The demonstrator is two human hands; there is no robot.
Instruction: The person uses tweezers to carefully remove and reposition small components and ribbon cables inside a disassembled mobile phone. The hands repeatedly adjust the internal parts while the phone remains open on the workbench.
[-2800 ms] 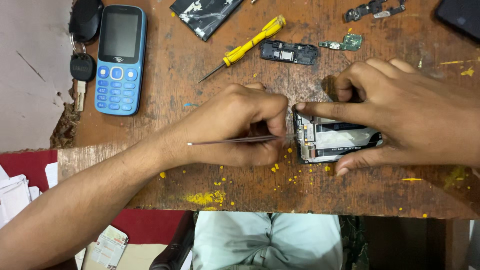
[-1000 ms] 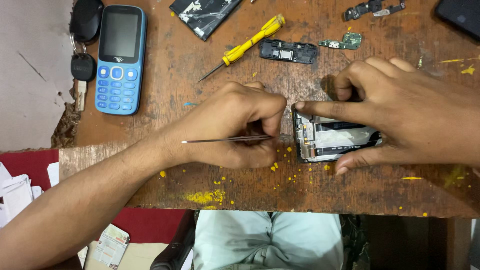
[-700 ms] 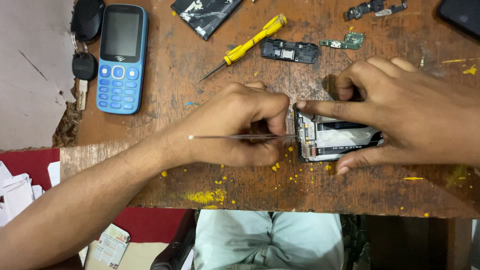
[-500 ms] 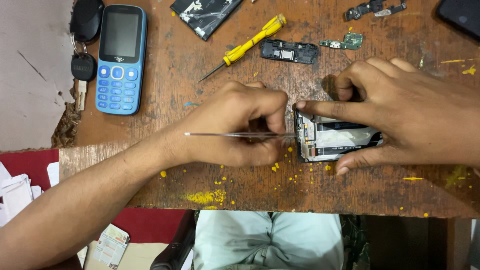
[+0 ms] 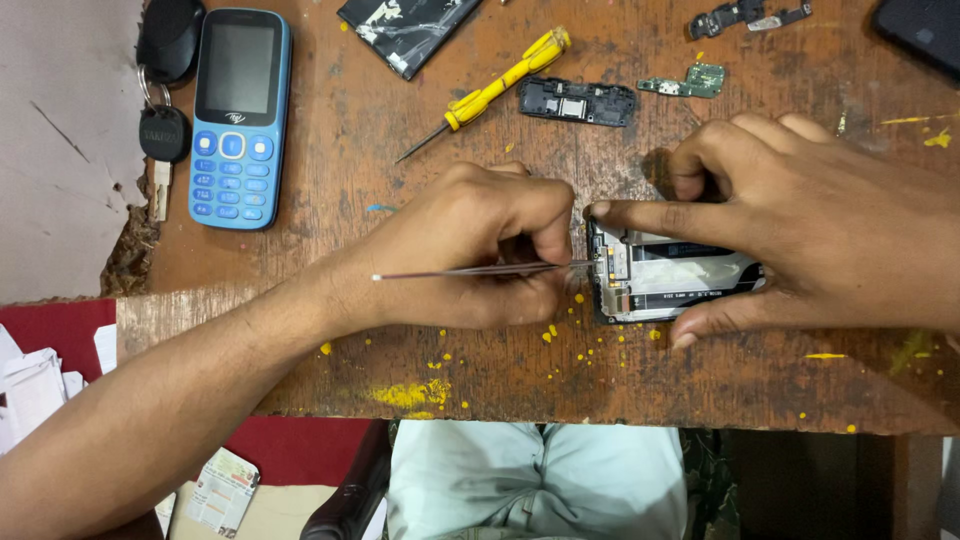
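An opened smartphone with its back off lies on the worn wooden table. My right hand presses down on it, the index finger laid along its top edge and the thumb at its lower edge. In my left hand I pinch thin metal tweezers, held level, with their tips at the phone's left end by a small board. Most of the phone's right part is hidden under my right hand.
A blue keypad phone and a key with a dark fob lie at the far left. Behind my hands are a yellow screwdriver, a flat battery, a black plastic part and small circuit pieces.
The tweezers have wobbled slightly and their tips stay at the phone's left end. Both hands remain almost where they were.
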